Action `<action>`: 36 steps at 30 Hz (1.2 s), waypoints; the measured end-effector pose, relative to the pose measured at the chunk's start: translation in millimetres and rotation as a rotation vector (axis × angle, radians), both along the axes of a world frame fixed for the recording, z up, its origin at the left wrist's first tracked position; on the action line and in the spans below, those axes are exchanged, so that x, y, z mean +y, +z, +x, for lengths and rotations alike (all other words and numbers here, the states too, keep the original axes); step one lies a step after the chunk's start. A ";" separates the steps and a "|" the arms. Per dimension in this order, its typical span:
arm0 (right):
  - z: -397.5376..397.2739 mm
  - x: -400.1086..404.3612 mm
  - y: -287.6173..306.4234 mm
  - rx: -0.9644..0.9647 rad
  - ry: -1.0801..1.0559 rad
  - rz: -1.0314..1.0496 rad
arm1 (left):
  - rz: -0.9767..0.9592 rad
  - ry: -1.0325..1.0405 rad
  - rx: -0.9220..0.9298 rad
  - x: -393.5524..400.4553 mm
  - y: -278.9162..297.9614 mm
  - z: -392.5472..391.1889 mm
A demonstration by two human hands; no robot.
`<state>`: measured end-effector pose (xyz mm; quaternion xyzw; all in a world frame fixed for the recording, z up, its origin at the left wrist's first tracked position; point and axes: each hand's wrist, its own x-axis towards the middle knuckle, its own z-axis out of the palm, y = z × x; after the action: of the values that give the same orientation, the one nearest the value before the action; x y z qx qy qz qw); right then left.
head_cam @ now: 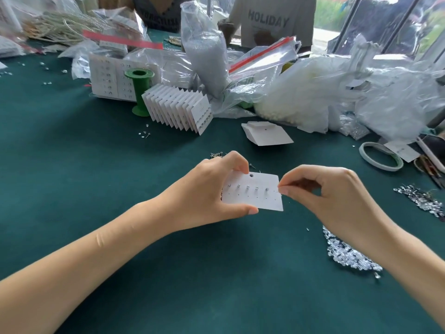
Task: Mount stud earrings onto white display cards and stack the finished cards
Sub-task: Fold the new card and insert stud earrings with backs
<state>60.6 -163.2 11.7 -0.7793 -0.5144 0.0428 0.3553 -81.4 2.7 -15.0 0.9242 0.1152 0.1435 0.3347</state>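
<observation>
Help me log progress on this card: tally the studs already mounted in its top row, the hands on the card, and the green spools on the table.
Studs in the top row of the display card: 5
Hands on the card: 2, left hand and right hand
Green spool: 1
Total: 8

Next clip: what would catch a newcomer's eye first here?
Front and centre, the left hand holds a white display card with five studs in its top row while the right hand pinches at its right edge. Behind, a fanned stack of finished cards leans beside a green spool.
</observation>
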 end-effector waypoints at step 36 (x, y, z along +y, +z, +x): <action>6.1 -3.8 5.5 0.213 -0.124 -0.013 | -0.061 -0.060 -0.022 -6.6 4.7 -2.4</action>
<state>66.7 -167.0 17.2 -0.8031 -0.4243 0.1066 0.4045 -83.8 -3.9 -10.3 0.9150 0.0881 0.1400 0.3681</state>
